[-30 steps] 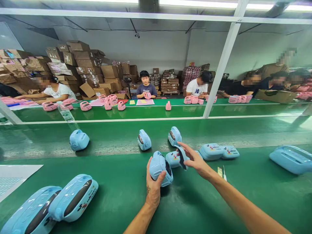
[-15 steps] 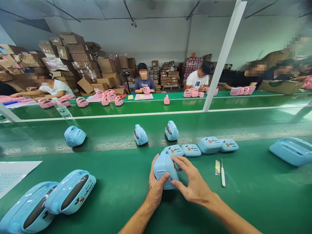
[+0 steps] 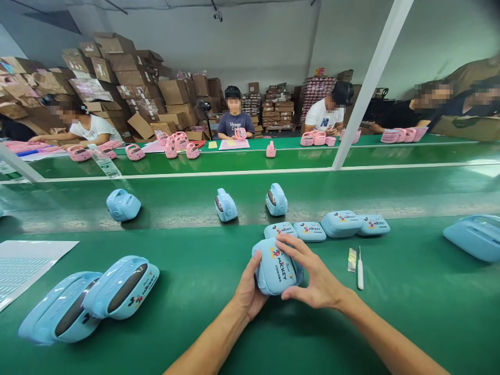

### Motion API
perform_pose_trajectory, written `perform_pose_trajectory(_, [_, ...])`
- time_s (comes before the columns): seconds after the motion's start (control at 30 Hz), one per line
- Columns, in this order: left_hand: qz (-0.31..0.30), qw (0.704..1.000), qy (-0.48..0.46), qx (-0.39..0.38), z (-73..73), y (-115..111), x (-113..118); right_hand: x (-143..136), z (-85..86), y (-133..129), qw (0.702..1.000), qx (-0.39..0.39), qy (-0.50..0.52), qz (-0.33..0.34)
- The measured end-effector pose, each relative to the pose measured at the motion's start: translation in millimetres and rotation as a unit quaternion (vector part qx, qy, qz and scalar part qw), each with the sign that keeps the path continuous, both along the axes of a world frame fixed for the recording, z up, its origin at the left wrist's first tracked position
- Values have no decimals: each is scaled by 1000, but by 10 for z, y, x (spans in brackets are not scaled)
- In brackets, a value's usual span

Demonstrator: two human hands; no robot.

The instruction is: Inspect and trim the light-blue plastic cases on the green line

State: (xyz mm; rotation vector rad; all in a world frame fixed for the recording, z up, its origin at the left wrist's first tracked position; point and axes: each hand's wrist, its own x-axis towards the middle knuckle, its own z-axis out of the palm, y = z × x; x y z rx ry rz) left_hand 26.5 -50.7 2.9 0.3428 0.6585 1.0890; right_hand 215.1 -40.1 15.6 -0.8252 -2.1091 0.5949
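A light blue case (image 3: 275, 268) printed with Mickey artwork is held up over the green table, its printed face toward me. My left hand (image 3: 250, 289) grips it from the left and below, thumb on its edge. Fingers of my right hand (image 3: 312, 273) touch its upper edge and lower right corner, curved around that side. Just behind it lie flat blue printed pieces (image 3: 310, 231), with a thicker one (image 3: 340, 224) to their right. A white-handled pointed tool (image 3: 360, 273) and a small yellowish packet (image 3: 352, 260) lie to the right.
Blue handled cases (image 3: 121, 286) stand at the left near a printed sheet (image 3: 35, 260). More blue cases (image 3: 225, 205) sit on the belt ahead; another (image 3: 474, 238) is far right. Across a white rail (image 3: 234, 172), several people work on pink cases (image 3: 179, 143).
The case in my hands has turned so that its printed face shows. My right hand has shifted slightly right with it. The whole view has moved a little.
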Motion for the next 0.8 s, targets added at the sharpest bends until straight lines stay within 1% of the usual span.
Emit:
perform_pose_trajectory(0.17, [11,999,25,35,-67,18,-19,-25,-188,-3,999,-18,23,-30])
perform_pose_trajectory(0.3, [-2,999,33,24,-108,37,-47,-26,-271,-40,999,-16,23,-35])
perform_pose_trajectory(0.37, [-29,999,13,7,-135,49,-74,-12,-270,-57,999,-13,26,-27])
perform_pose_trajectory(0.43, [-71,997,-19,5,-157,57,-112,5,-248,-73,999,-15,43,-23])
perform_pose_trajectory(0.53, [-142,987,-62,46,-150,59,-175,18,-210,-98,997,-19,73,-26])
perform_pose_trajectory(0.63, [-196,973,-82,87,-99,54,-214,11,-194,-128,996,-17,81,-20])
perform_pose_trajectory(0.7, [-211,969,-84,97,-58,50,-224,2,-196,-147,996,-14,83,-15])
perform_pose_trajectory(0.8, [-214,969,-77,100,-22,44,-226,-4,-200,-161,996,-10,86,-10])
